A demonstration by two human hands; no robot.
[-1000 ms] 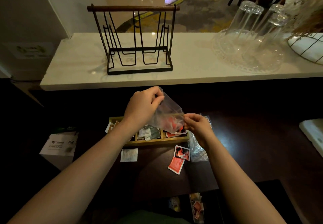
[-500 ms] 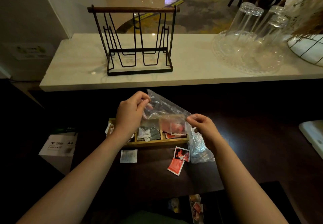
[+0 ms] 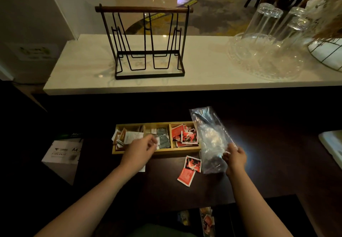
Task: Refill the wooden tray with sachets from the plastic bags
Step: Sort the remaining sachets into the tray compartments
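A wooden tray with three compartments lies on the dark table. Brown and white sachets fill its left part, grey ones the middle, red sachets the right. My right hand pinches a clear plastic bag that stands up just right of the tray and looks nearly empty. My left hand hovers over the tray's front edge near the middle compartment, fingers loosely apart, with nothing seen in it. Two red sachets lie loose on the table in front of the tray.
A white sachet peeks out under my left wrist. A black wire rack and upturned glasses on a glass tray stand on the white counter behind. A paper box sits left; more sachets lie below the table edge.
My left hand let go of the bag and dropped toward the tray. My right hand carried the bag to the right; red sachets now lie in the right compartment.
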